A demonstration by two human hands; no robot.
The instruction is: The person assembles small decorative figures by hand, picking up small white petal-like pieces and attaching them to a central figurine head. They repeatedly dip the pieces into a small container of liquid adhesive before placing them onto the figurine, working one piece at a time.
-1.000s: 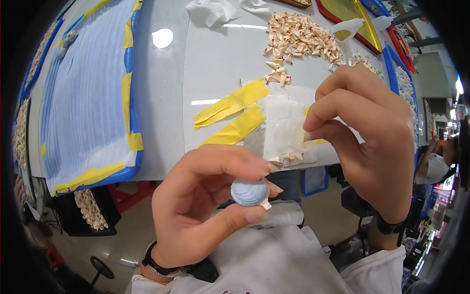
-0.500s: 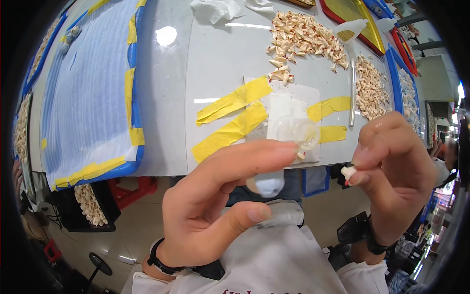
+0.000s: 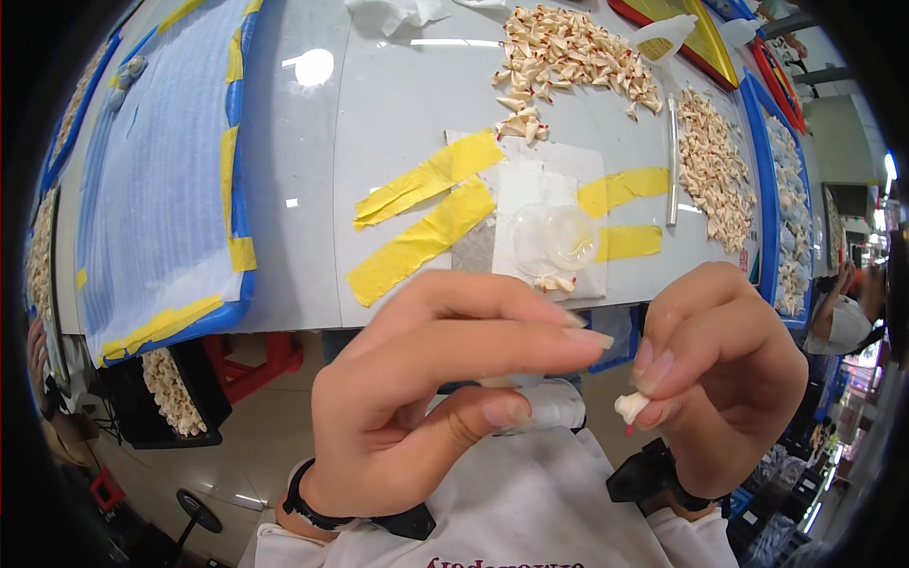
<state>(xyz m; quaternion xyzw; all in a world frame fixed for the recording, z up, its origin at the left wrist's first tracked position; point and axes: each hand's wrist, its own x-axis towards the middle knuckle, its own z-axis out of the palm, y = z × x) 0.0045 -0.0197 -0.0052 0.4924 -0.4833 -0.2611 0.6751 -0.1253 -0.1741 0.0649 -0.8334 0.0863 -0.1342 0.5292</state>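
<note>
My right hand (image 3: 734, 379) pinches a small cream tooth-shaped piece (image 3: 630, 408) between thumb and fingertips, its thin red tip pointing down. To its left, my left hand (image 3: 407, 388) is held with the fingers stretched toward the right and the thumb apart below them. Nothing shows between its fingertips. A pale thing behind that hand cannot be made out. Both hands are in the air at the table's near edge. Just beyond them, a clear round plastic dish (image 3: 572, 237) sits on a white pad (image 3: 523, 185), with a similar piece (image 3: 555, 283) at its near side.
Yellow tape strips (image 3: 421, 241) flank the pad. Cream pieces with red tips lie in a far heap (image 3: 568, 57) and a right heap (image 3: 715, 170), with a metal rod (image 3: 673, 161) between. A white squeeze bottle (image 3: 663, 40) is behind. At left is a blue tray (image 3: 248, 284) lined with pale sheeting.
My right hand has moved left and down with the tooth-shaped piece, closer to my left hand. The left fingers reach slightly further right. The whole view has shifted a little.
</note>
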